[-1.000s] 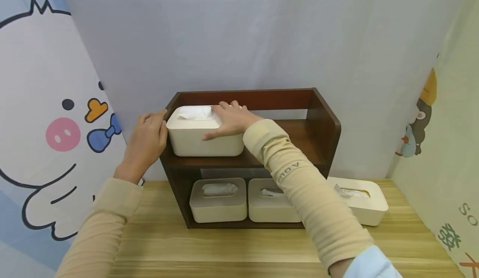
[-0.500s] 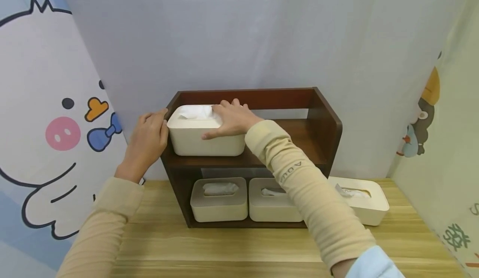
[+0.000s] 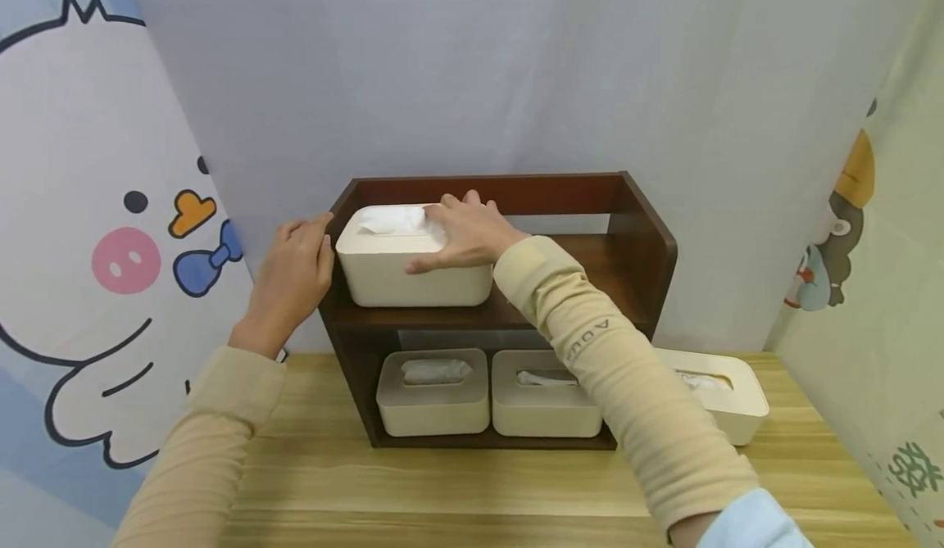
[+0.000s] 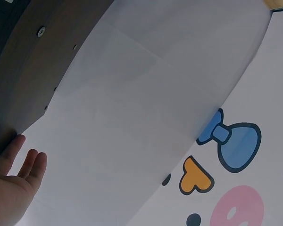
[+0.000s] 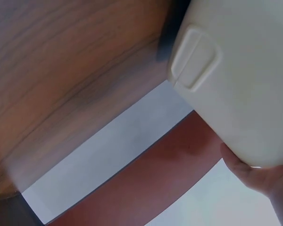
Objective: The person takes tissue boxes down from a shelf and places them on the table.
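Note:
A cream tissue box [image 3: 413,282] with white tissue [image 3: 394,219] in its top slot sits at the left of the brown wooden shelf's [image 3: 649,261] upper level. My right hand [image 3: 468,233] grips it from above, thumb on the front face and fingers across the top towards the back. The right wrist view shows the box's [image 5: 245,94] end with a raised oval tab, and part of the hand [image 5: 254,174] at its edge. My left hand [image 3: 295,274] touches the shelf's left side panel [image 4: 37,61] near its top front corner, its fingers [image 4: 36,172] loosely bent.
Two more tissue boxes [image 3: 433,413] stand side by side in the lower compartment. Another tissue box [image 3: 737,405] is on the wooden table [image 3: 442,491] right of the shelf, partly behind my right sleeve. A pale cloth [image 3: 479,65] hangs behind; cartoon-printed panels [image 3: 66,163] flank both sides.
The gripped tissue box has shifted slightly right along the upper shelf, and my right hand has moved with it. My left hand stays at the shelf's left side.

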The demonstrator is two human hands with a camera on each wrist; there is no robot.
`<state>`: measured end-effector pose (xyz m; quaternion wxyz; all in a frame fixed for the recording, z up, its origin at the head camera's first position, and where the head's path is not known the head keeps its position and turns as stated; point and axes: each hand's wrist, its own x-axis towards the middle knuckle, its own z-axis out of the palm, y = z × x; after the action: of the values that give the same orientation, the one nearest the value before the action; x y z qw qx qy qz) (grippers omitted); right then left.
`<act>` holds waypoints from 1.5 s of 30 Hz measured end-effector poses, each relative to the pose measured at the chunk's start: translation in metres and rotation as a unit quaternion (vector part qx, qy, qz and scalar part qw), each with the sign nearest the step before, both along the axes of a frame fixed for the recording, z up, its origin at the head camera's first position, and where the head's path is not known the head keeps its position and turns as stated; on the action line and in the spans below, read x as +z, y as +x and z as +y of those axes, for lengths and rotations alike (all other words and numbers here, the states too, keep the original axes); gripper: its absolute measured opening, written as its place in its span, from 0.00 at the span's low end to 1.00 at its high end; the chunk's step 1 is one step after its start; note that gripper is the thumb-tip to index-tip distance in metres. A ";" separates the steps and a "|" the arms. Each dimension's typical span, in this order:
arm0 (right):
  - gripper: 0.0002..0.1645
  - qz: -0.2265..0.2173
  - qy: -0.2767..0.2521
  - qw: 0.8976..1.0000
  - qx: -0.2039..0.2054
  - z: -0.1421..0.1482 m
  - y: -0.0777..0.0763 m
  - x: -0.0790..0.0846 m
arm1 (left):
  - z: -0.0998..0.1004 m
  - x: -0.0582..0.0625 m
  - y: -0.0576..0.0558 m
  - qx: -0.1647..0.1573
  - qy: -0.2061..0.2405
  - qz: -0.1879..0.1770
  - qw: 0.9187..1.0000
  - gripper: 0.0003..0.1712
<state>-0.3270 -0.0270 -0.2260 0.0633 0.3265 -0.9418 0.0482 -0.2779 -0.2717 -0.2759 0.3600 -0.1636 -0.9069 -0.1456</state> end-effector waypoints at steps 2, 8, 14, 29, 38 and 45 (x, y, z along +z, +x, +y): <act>0.54 0.001 0.000 1.000 0.000 0.002 0.000 0.001 | 0.000 0.000 0.000 -0.001 0.001 0.002 1.000 0.21; 0.52 0.004 -0.007 1.000 -0.004 0.013 0.001 0.006 | 0.000 -0.001 -0.001 -0.003 0.000 0.011 1.000 0.21; 0.52 0.006 -0.009 1.000 -0.019 0.029 0.000 0.016 | 0.002 -0.001 -0.001 -0.001 -0.001 0.014 1.000 0.20; 0.55 0.013 -0.015 0.999 -0.043 0.072 0.000 0.045 | 0.002 -0.001 -0.002 -0.002 0.006 0.016 1.000 0.20; 0.57 0.001 -0.024 0.997 -0.067 0.100 0.002 0.063 | 0.002 -0.001 -0.002 -0.002 0.002 0.015 1.000 0.20; 0.56 0.017 -0.033 0.996 -0.075 0.124 0.006 0.078 | 0.000 -0.001 0.001 -0.001 0.009 0.008 1.000 0.21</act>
<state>-0.3210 0.0975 -0.1484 0.0936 0.2533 -0.9604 0.0689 -0.2770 -0.2714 -0.2771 0.3688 -0.1621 -0.9024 -0.1530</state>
